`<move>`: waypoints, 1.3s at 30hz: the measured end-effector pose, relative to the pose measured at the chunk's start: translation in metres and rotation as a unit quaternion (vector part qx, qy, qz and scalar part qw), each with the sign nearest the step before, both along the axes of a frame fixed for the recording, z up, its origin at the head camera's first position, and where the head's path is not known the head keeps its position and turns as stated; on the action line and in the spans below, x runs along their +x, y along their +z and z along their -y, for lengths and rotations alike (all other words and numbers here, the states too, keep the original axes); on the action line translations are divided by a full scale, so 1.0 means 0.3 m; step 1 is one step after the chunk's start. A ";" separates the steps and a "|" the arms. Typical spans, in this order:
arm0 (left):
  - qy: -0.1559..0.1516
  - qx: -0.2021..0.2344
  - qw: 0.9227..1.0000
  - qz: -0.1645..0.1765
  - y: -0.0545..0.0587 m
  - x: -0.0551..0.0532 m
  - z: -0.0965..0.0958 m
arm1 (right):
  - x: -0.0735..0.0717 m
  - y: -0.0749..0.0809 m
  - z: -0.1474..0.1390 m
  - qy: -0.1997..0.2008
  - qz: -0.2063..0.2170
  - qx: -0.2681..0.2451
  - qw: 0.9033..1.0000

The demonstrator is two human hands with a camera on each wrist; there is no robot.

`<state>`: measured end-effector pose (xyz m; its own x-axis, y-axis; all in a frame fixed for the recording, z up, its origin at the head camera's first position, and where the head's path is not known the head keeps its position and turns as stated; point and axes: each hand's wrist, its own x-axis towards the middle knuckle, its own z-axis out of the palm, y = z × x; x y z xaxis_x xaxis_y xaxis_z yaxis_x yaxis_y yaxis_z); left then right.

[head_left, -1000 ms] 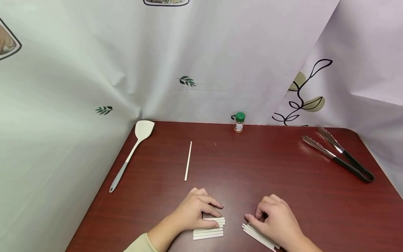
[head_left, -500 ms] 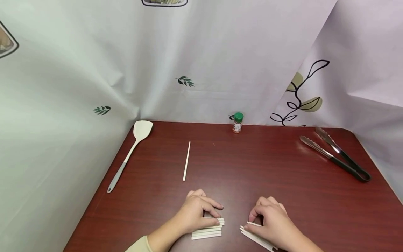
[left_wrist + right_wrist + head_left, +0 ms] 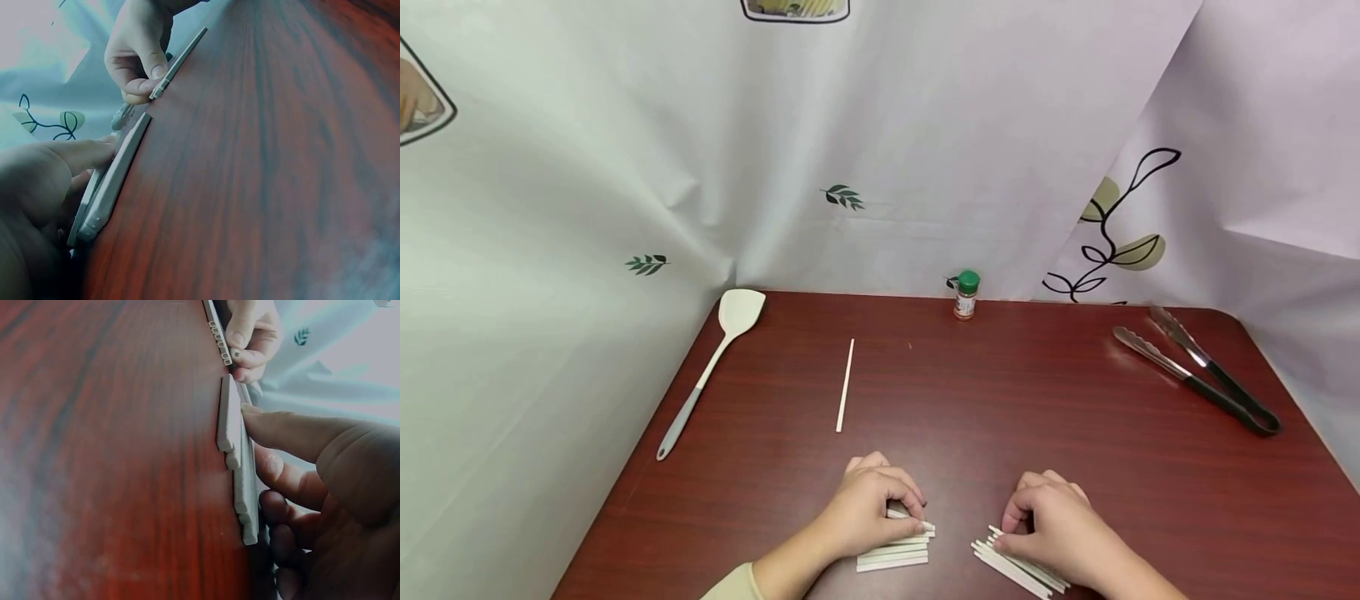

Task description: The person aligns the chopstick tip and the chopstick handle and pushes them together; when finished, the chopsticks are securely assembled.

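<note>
In the head view my left hand is at the front centre, over a row of thin white sticks lying side by side. Its thumb and index finger pinch a stick, whose square end shows between them in the right wrist view. To the right, my right hand bends over a second, slanted bunch of white sticks. Its thumb and index finger pinch sticks at the bunch's far end, as the left wrist view shows. The palm side of each hand is hidden in the head view.
A single white stick lies farther back on the dark red table. A white spatula is along the left edge, a green-capped spice jar at the back, and metal tongs at the right. Patterned white sheeting rises behind.
My left index finger has curled down onto the sticks near the thumb. My right thumb and index finger have closed at the bunch's far end, and its sticks have spread somewhat.
</note>
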<state>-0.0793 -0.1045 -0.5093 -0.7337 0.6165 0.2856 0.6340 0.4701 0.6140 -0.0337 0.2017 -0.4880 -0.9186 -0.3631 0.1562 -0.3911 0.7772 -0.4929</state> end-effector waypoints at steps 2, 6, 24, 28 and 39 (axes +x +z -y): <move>0.005 0.003 1.000 0.000 -0.001 0.002 0.001 | 0.000 0.001 0.003 -0.001 0.009 -0.003 1.000; 0.024 0.022 0.999 0.001 -0.004 0.004 -0.003 | -0.001 0.005 0.006 -0.001 0.023 -0.006 1.000; 0.066 0.075 0.991 -0.088 -0.027 0.003 -0.029 | -0.033 -0.070 0.065 -0.001 -0.110 -0.158 0.981; 0.058 0.079 0.991 -0.087 -0.022 -0.001 -0.027 | -0.046 -0.091 0.061 0.013 -0.129 -0.195 0.972; -0.002 0.091 0.978 -0.186 -0.020 -0.007 -0.054 | -0.087 -0.119 0.051 0.156 -0.217 -0.246 0.932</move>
<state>-0.0815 -0.0884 -0.5153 -0.5556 0.5333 0.6378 0.8313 0.3705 0.4143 -0.0597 0.1865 -0.5238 -0.5929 -0.3884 0.7054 -0.8048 0.3153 -0.5029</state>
